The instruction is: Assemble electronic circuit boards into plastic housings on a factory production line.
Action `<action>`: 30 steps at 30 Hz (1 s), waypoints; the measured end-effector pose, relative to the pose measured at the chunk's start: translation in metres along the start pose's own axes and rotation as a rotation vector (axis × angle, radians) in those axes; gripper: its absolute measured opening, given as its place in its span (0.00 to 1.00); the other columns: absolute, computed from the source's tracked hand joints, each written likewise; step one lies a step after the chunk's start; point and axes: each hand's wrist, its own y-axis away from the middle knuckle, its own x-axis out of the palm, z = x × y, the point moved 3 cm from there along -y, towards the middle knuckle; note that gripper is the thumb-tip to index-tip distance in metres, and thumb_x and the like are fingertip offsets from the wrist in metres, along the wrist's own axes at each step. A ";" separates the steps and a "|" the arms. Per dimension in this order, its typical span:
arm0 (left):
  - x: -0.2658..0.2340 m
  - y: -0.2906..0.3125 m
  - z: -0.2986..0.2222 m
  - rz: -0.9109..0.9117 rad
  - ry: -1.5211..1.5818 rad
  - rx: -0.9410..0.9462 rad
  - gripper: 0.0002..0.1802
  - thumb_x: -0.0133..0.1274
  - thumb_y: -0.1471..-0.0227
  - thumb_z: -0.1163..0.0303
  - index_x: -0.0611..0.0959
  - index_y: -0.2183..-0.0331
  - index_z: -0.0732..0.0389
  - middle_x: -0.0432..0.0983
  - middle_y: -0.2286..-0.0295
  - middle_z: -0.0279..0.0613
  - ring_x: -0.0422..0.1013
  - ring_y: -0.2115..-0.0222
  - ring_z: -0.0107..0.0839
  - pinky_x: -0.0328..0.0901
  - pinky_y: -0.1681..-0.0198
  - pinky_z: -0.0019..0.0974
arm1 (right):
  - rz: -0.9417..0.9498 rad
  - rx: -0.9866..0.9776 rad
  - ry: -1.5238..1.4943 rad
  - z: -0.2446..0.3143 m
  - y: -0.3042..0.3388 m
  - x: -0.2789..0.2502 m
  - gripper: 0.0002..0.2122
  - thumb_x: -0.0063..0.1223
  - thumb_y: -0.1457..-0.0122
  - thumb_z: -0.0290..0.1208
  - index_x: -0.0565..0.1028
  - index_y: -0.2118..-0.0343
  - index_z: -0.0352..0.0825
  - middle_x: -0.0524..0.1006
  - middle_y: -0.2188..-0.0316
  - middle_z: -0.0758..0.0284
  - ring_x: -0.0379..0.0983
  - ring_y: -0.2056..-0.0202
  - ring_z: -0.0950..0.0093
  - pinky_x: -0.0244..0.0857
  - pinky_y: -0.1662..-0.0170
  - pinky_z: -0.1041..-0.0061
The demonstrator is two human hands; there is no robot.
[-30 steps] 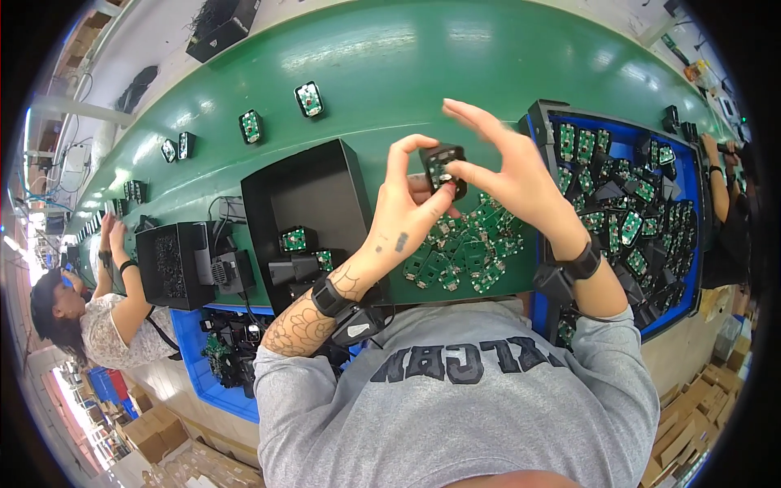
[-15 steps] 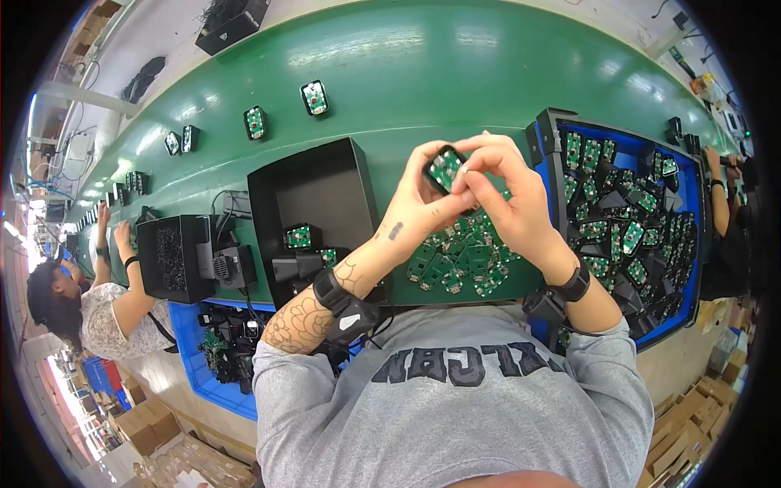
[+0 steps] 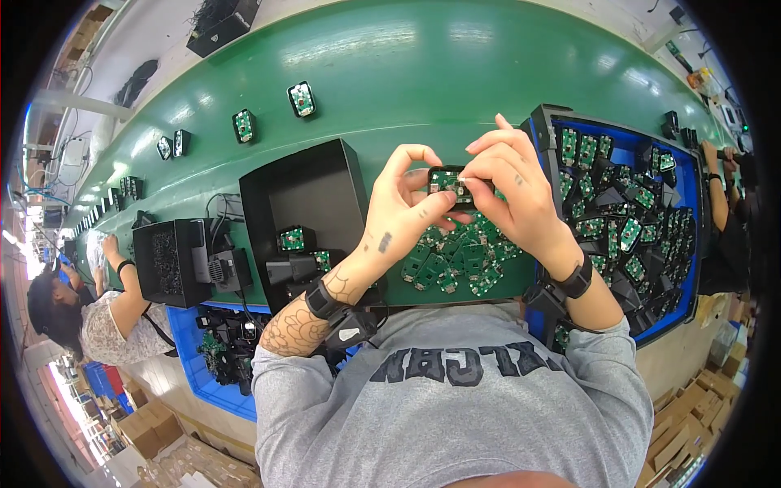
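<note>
My left hand (image 3: 394,207) is closed around a small black plastic case (image 3: 434,202) with a green circuit board (image 3: 444,179) facing up in it. The thumb lies across the board's lower edge. At the case's right side my right hand (image 3: 517,183) has thumb and index finger pinched together over the board, with the other fingers raised. Whatever sits in that pinch is too small to make out. Below both hands lies a loose heap of green circuit boards (image 3: 455,259) on the green table.
A black box (image 3: 305,187) holding a few cases stands left. A blue-lined tray (image 3: 695,236) full of boards and cases is right. Several fitted cases (image 3: 301,99) sit along the far table. A black bin (image 3: 171,260) of small dark parts stands beside a co-worker (image 3: 106,313).
The case has turned from a steep tilt to nearly level and come slightly lower. My right fingers have shifted to its right side. The far fitted cases sit farther left in view.
</note>
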 end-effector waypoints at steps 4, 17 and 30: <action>-0.001 0.000 -0.001 -0.054 0.016 0.063 0.19 0.50 0.48 0.82 0.63 0.56 0.62 0.75 0.62 0.53 0.79 0.69 0.42 0.76 0.71 0.32 | 0.039 0.004 -0.047 0.000 -0.003 0.001 0.06 0.56 0.50 0.19 0.74 0.68 0.34 0.75 0.70 0.67 0.71 0.56 0.63 0.55 0.41 0.49; -0.004 0.002 -0.008 -0.090 0.114 0.026 0.19 0.49 0.47 0.82 0.62 0.56 0.63 0.74 0.61 0.55 0.79 0.67 0.45 0.77 0.68 0.35 | 0.066 -0.122 -0.036 0.000 -0.007 -0.004 0.13 0.59 0.51 0.19 0.76 0.61 0.33 0.76 0.63 0.62 0.70 0.53 0.60 0.66 0.48 0.58; -0.003 0.002 -0.006 -0.119 0.062 0.137 0.20 0.51 0.47 0.82 0.63 0.55 0.64 0.73 0.60 0.52 0.78 0.64 0.39 0.77 0.64 0.33 | 0.070 0.025 -0.023 0.007 -0.007 -0.001 0.07 0.56 0.49 0.18 0.77 0.67 0.33 0.76 0.62 0.61 0.70 0.49 0.58 0.62 0.44 0.56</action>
